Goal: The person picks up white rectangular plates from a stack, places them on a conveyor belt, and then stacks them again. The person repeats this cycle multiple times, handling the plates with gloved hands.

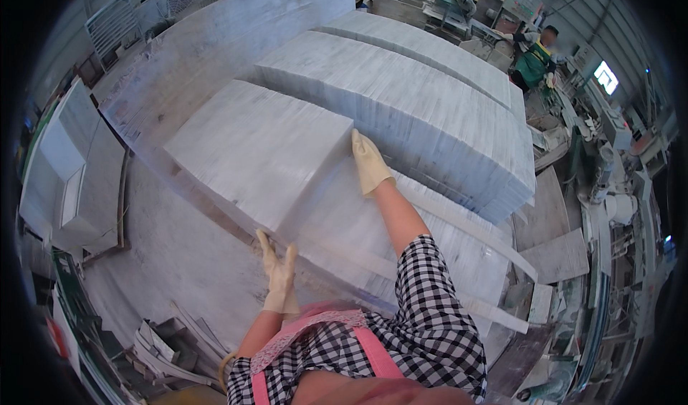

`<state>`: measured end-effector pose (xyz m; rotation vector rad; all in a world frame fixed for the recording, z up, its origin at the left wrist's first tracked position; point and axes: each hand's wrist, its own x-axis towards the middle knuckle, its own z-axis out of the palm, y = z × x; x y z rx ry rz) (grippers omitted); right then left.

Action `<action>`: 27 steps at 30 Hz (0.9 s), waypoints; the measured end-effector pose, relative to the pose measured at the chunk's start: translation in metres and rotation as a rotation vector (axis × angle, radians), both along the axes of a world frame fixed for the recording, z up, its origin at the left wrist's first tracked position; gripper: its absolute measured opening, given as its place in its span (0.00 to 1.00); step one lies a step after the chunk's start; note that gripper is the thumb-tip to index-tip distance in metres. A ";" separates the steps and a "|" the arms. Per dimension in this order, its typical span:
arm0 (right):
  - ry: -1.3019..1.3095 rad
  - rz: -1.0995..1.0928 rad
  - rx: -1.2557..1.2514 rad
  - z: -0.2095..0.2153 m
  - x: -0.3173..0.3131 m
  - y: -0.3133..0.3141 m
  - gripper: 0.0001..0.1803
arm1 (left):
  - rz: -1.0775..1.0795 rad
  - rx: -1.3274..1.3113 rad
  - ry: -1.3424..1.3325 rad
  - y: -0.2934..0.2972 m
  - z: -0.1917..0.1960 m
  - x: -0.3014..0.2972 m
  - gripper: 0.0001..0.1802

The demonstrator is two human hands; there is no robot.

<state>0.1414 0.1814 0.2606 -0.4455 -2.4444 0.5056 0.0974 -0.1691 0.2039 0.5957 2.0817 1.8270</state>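
A block of thin pale grey slabs (261, 143), packed tightly together, stands in front of me. My left hand (278, 272), in a cream rubber glove, has thumb and fingers apart at the near bottom corner of the block's right end. At that end's far corner, my right hand (369, 163), gloved alike, lies with fingers stretched out against the slab edge. Its thumb is hidden. Under and beside the block spreads a lower pale layer (344, 211), crossed by light flat strips (473, 231).
Two longer rows of slabs (401, 82) stand beyond the block. A tall pale board (236, 32) rises at the far left. White panels (72, 168) lean at left, scraps (168, 348) lie lower left. A co-worker in a green apron (534, 61) stands far right among machinery.
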 end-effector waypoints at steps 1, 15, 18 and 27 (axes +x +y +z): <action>0.082 0.009 0.128 -0.002 -0.001 -0.002 0.34 | 0.000 -0.015 -0.015 0.000 -0.002 0.000 0.56; 0.394 -0.192 -0.812 0.051 0.191 -0.172 0.32 | -0.139 0.011 0.034 -0.065 0.010 -0.022 0.21; 0.568 -0.568 -0.793 0.045 0.269 -0.201 0.32 | -0.526 0.101 0.266 -0.072 0.042 -0.003 0.12; 0.927 -1.046 -0.757 0.031 0.401 -0.296 0.30 | -1.015 0.141 0.488 -0.023 0.085 0.059 0.17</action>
